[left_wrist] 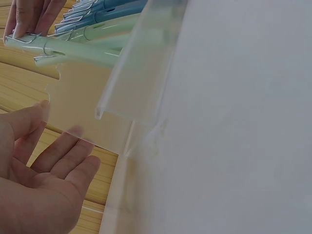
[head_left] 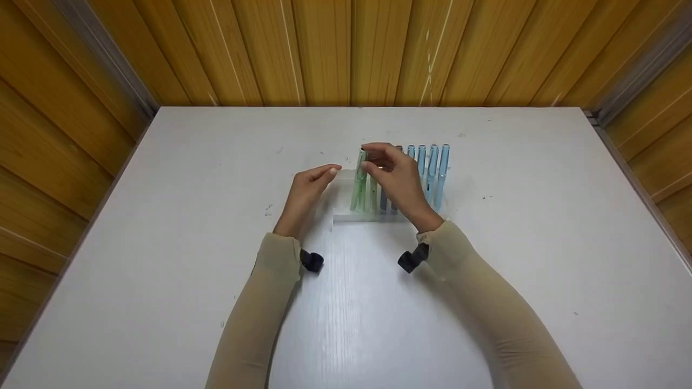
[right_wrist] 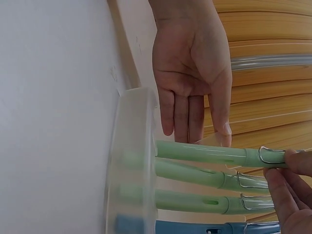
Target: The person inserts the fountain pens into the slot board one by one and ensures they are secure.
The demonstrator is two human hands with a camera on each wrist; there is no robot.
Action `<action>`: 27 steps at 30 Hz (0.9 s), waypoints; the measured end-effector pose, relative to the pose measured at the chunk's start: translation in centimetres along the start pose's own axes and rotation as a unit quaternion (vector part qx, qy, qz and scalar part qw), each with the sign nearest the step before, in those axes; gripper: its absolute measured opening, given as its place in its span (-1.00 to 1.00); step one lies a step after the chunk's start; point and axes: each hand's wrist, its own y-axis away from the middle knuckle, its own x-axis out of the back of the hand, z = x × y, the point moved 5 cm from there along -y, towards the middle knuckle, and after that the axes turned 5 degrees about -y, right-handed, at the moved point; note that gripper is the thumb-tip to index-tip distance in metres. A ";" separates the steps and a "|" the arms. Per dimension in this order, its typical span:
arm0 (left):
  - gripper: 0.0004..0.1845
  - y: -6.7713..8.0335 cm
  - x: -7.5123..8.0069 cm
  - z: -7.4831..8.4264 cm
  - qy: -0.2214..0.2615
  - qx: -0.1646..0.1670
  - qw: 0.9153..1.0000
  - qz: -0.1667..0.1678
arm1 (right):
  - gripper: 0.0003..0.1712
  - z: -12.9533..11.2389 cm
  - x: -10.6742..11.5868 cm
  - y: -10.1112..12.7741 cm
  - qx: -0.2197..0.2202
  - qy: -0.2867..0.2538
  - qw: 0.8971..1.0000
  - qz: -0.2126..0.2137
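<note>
A clear plastic pen stand (head_left: 346,218) holds a row of upright pens. My right hand (head_left: 399,175) pinches the capped top of the leftmost light green pen (right_wrist: 204,152) between thumb and fingers. This pen's lower end is at the stand's front ledge (right_wrist: 130,161), and it leans a little. Two more green pens (right_wrist: 190,174) stand beside it. At the stand's left end, my left hand (head_left: 309,190) holds the edge of the clear back panel (left_wrist: 80,95), thumb on one side and fingertips behind. Part of the row is hidden behind my right hand.
Dark blue pens (head_left: 384,202) follow the green ones in the row. Several light blue pens (head_left: 443,162) fill the right end. All this stands on a white table (head_left: 189,205), with wood-look panel walls (head_left: 324,54) behind and at both sides.
</note>
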 end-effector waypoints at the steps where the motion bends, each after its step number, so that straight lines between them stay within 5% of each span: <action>1: -0.67 0.0 0.0 0.0 0.000 -0.001 1.000 -0.001 | -0.64 0.0 -0.1 0.0 -0.001 0.001 1.000 0.000; 17: -0.63 0.2 0.0 0.1 -0.007 -0.013 1.000 -0.001 | -0.63 0.1 -0.8 0.1 0.013 0.015 1.000 -0.016; 27: -0.66 0.1 0.1 0.3 -0.013 -0.020 1.000 0.006 | -0.65 -0.7 -1.0 -0.2 0.091 0.078 0.992 -0.027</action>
